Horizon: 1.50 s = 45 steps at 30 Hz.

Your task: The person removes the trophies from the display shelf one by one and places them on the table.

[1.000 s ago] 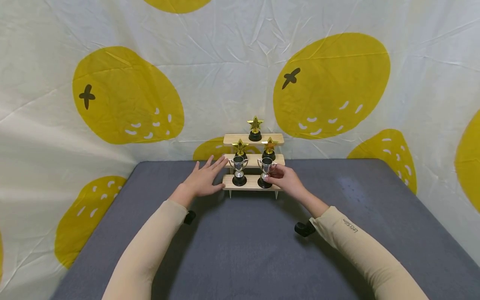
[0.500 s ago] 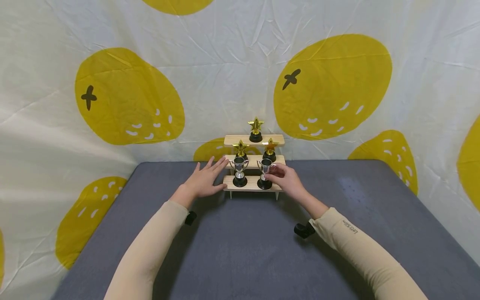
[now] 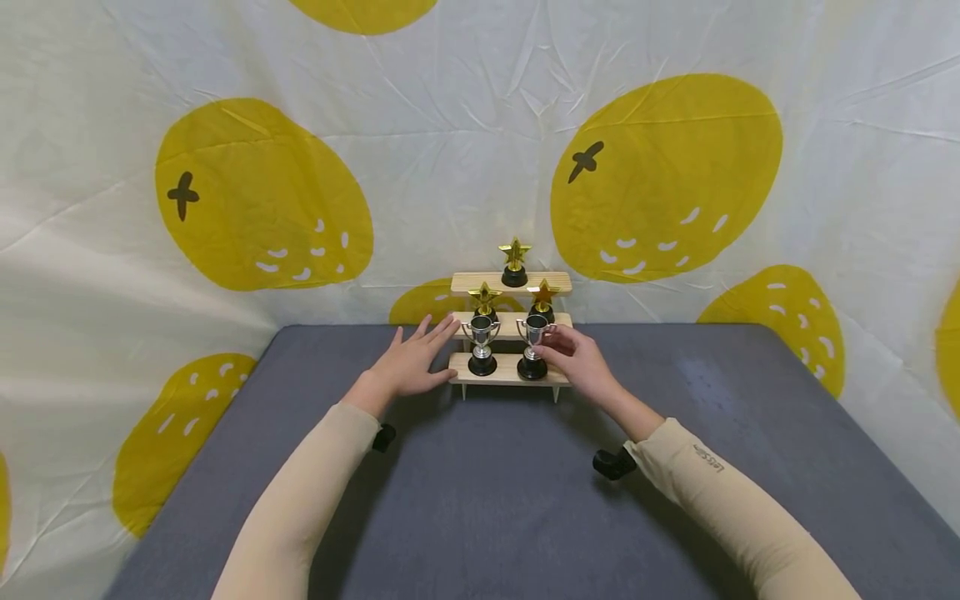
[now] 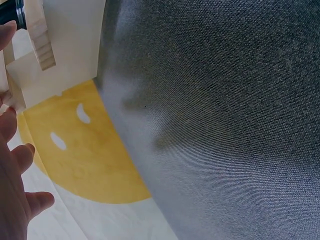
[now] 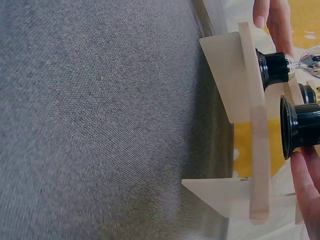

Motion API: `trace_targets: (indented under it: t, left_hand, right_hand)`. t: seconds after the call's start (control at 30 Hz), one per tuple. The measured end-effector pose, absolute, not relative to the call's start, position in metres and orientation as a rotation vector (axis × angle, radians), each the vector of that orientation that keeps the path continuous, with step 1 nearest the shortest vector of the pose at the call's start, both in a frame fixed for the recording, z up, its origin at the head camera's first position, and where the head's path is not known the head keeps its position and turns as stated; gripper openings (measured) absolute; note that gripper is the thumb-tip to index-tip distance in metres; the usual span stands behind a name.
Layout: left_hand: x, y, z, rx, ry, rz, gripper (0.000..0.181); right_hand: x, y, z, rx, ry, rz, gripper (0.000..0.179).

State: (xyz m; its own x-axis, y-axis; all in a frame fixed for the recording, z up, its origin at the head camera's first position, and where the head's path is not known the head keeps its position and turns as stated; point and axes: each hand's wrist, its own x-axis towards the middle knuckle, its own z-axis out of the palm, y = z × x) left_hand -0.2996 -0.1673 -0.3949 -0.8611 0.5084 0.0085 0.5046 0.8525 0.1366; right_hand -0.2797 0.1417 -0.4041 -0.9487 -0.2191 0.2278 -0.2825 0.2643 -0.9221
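My right hand [image 3: 577, 360] pinches a small silver cup trophy [image 3: 532, 368] with a black base, upright at the right of the lowest step. In the right wrist view the trophy's base [image 5: 302, 127] hangs a little off the board. A matching silver cup trophy [image 3: 482, 365] stands to its left on the same step. Fingers spread, my left hand [image 3: 408, 364] rests at the left end of the three-step wooden display stand [image 3: 501, 371]. Whether each left finger touches the wood is unclear.
Two gold star trophies, a left one [image 3: 484, 298] and a right one [image 3: 543, 294], stand on the middle step. Another gold star trophy [image 3: 514, 257] tops the stand. Behind the grey cloth-covered table [image 3: 480, 483] hangs a white curtain [image 3: 450, 183] with yellow fruit shapes.
The head view has shifted slightly, so the scene sits a little lower. Both hands keep nearly the same places, and the right one still holds the silver cup trophy.
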Motion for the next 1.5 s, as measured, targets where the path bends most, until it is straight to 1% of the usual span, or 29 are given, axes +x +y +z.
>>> trace_targets:
  t: [0.67, 1.07, 1.17, 1.4, 1.5]
  left_hand:
    - [-0.299, -0.166, -0.393, 0.794, 2.981, 0.185, 0.085]
    - [-0.299, -0.165, -0.392, 0.780, 2.980, 0.188, 0.086]
    - [-0.299, -0.165, -0.393, 0.786, 2.981, 0.194, 0.086]
    - [-0.301, -0.166, -0.394, 0.785, 2.988, 0.194, 0.086]
    - [-0.300, -0.166, -0.394, 0.785, 2.987, 0.203, 0.086]
  right_hand:
    - [-0.253, 0.158, -0.399, 0.593, -2.594, 1.808, 0.026]
    - [-0.242, 0.166, -0.404, 0.752, -2.590, 1.866, 0.022]
    - [-0.241, 0.169, -0.405, 0.781, -2.604, 1.870, 0.024]
    - [-0.242, 0.177, -0.408, 0.829, -2.678, 1.829, 0.034]
    - [-0.242, 0.180, -0.410, 0.853, -2.713, 1.809, 0.034]
